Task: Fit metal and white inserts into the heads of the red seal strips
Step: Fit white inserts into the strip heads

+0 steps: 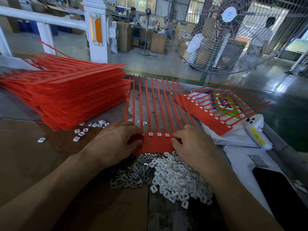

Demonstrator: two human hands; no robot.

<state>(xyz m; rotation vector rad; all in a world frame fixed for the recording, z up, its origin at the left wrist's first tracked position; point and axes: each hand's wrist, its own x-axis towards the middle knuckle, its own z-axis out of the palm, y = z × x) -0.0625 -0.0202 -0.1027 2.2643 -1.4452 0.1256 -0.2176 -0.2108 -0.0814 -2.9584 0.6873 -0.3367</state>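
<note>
A comb of red seal strips (157,144) lies in front of me, heads toward me, tails pointing away. Three heads between my hands show white inserts. My left hand (116,140) lies on the comb's left end, fingers curled over its heads. My right hand (190,142) lies on the right end, fingertips bent down onto the heads there. Whether either hand pinches an insert is hidden. Just below the comb spreads a pile of metal inserts (128,177) on the left and white inserts (175,179) on the right.
A tall stack of red strip combs (66,94) fills the left. Another comb with white inserts (215,114) rests on papers at right. Loose assembled inserts (81,132) lie by the stack. A black phone (280,194) sits at right; a big fan (233,34) stands beyond the table.
</note>
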